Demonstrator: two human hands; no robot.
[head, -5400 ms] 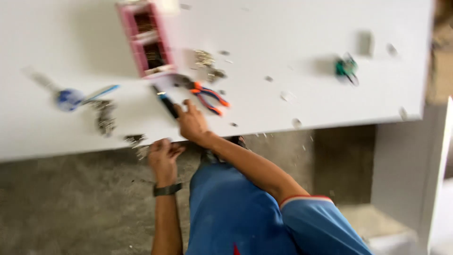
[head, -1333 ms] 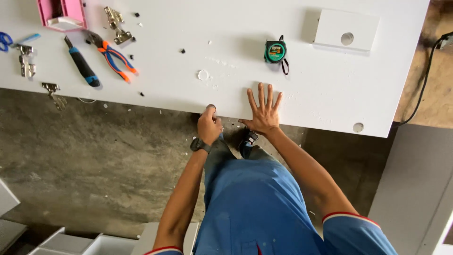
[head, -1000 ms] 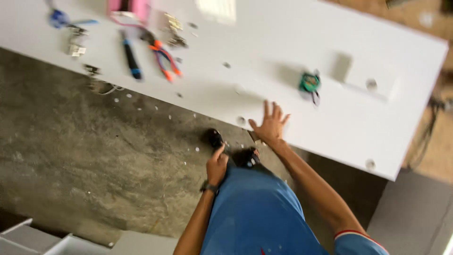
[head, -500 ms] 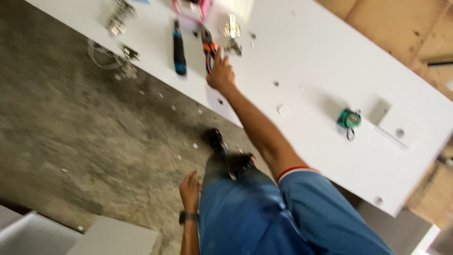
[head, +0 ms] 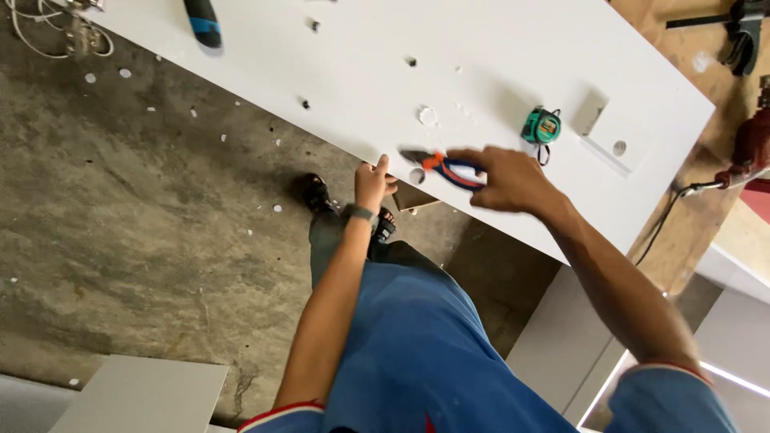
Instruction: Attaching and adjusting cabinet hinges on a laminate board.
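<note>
Currently, right hand (head: 505, 178): gripping pliers (head: 445, 166) by the handles.
Left hand (head: 373, 183): curling on the white board (head: 481, 72) edge, beside the pliers' nose.
Tape measure (head: 541, 127): sitting just beyond the right hand.

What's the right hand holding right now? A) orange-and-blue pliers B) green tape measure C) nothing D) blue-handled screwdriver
A: the right hand grips the orange-and-blue pliers by their handles over the white panel, while the green tape measure lies apart on the panel beyond that hand.
</note>
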